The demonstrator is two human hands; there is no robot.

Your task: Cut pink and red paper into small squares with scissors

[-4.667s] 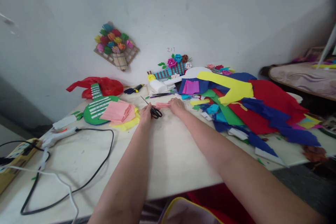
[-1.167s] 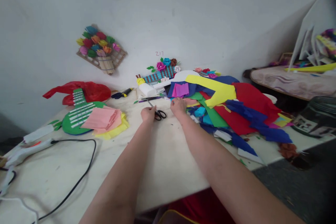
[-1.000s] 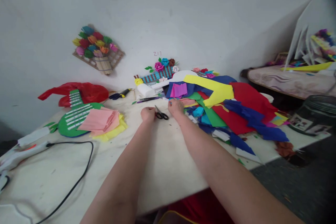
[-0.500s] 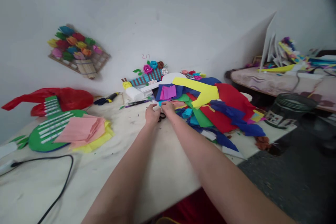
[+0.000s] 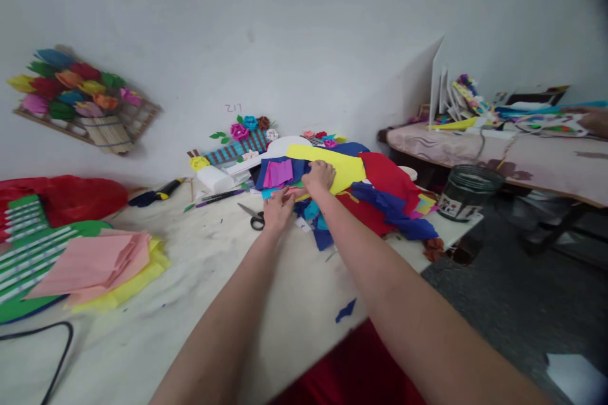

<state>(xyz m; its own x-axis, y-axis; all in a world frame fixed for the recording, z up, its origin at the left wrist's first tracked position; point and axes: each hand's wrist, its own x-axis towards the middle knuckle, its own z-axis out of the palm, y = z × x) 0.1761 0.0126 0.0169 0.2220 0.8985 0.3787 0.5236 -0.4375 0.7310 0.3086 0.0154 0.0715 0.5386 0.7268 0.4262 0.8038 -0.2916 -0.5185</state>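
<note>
My right hand (image 5: 321, 177) rests with loosely bent fingers on the yellow paper sheet (image 5: 349, 169) atop the heap of coloured paper. At the heap's front edge lies my left hand (image 5: 279, 209), fingers apart and reaching toward pink paper (image 5: 297, 192). Just left of it is a pair of scissors (image 5: 256, 220) with dark handles. Folded magenta paper (image 5: 278, 173) sits on dark blue sheets behind the left hand. Between my forearms lies a small white scrap (image 5: 303, 224). My right forearm hides part of the heap.
Red paper (image 5: 387, 177) and a glass jar (image 5: 468, 193) stand toward the table's right edge. Pens (image 5: 219, 197), a white roll (image 5: 215, 177) and a yellow-black tool (image 5: 156, 192) lie left. A blue scrap (image 5: 346, 310) is near the front edge. Another person's hand (image 5: 591, 120) shows far right.
My hands have parted from being close together over a small pale piece. The right moved up onto the heap, the left stays near its edge. The view has turned right, and more scissors show.
</note>
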